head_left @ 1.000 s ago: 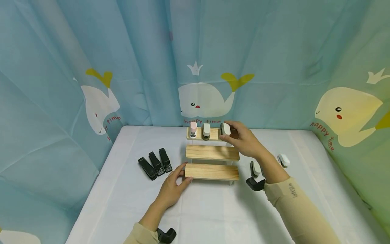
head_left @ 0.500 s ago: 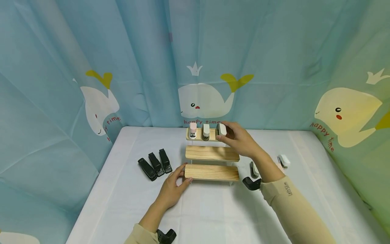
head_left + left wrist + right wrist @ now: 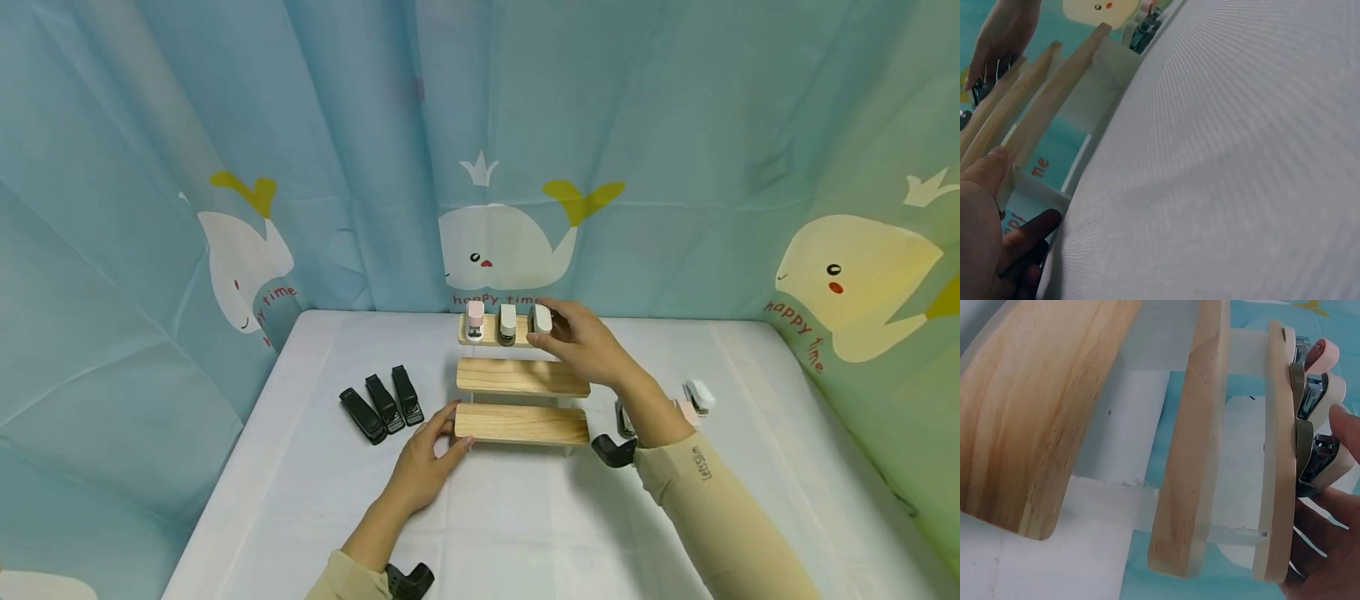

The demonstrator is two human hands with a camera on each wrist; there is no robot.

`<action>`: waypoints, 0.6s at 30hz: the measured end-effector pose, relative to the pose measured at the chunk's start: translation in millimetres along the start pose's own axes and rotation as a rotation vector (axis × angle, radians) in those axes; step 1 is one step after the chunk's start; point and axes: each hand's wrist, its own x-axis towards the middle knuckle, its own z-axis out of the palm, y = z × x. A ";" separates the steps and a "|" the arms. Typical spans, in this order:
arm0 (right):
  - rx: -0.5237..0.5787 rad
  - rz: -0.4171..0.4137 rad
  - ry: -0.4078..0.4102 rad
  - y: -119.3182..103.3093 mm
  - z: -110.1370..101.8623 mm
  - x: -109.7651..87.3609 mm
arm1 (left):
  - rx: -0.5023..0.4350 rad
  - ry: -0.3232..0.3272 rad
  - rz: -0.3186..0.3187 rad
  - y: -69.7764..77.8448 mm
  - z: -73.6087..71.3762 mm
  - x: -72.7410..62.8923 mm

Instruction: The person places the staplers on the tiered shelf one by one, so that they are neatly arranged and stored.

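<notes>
In the head view, my right hand [image 3: 591,346] pinches a small white-topped, olive-based stapler [image 3: 539,319] at the right part of the top step. The right wrist view shows its base right at the board, with my thumb on its white top. Beside it stand a matching stapler [image 3: 507,323] and a pink-and-white stapler [image 3: 475,321], both upright on that step. My left hand [image 3: 422,468] grips the left end of the lowest step of the three-tier wooden rack [image 3: 522,423], thumb over the wood and fingers at the white side support.
Three black staplers [image 3: 384,405] lie side by side on the white table [image 3: 495,533], left of the rack. Right of it, a white stapler [image 3: 700,396] and another stapler [image 3: 622,419] are partly hidden by my right forearm. A blue whale-print curtain [image 3: 337,150] hangs behind.
My right hand has slid the stapler a little left along the top step, closer to the middle stapler. The left hand has stayed on the rack's end.
</notes>
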 end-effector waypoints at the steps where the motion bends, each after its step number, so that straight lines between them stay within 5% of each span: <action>1: 0.000 0.001 0.001 0.1 0.5 0.3 | -0.002 0.000 0.001 0.0 -0.1 0.0; 18: -0.052 0.016 0.005 2.3 5.6 2.2 | 0.012 0.007 0.001 -1.7 1.2 0.1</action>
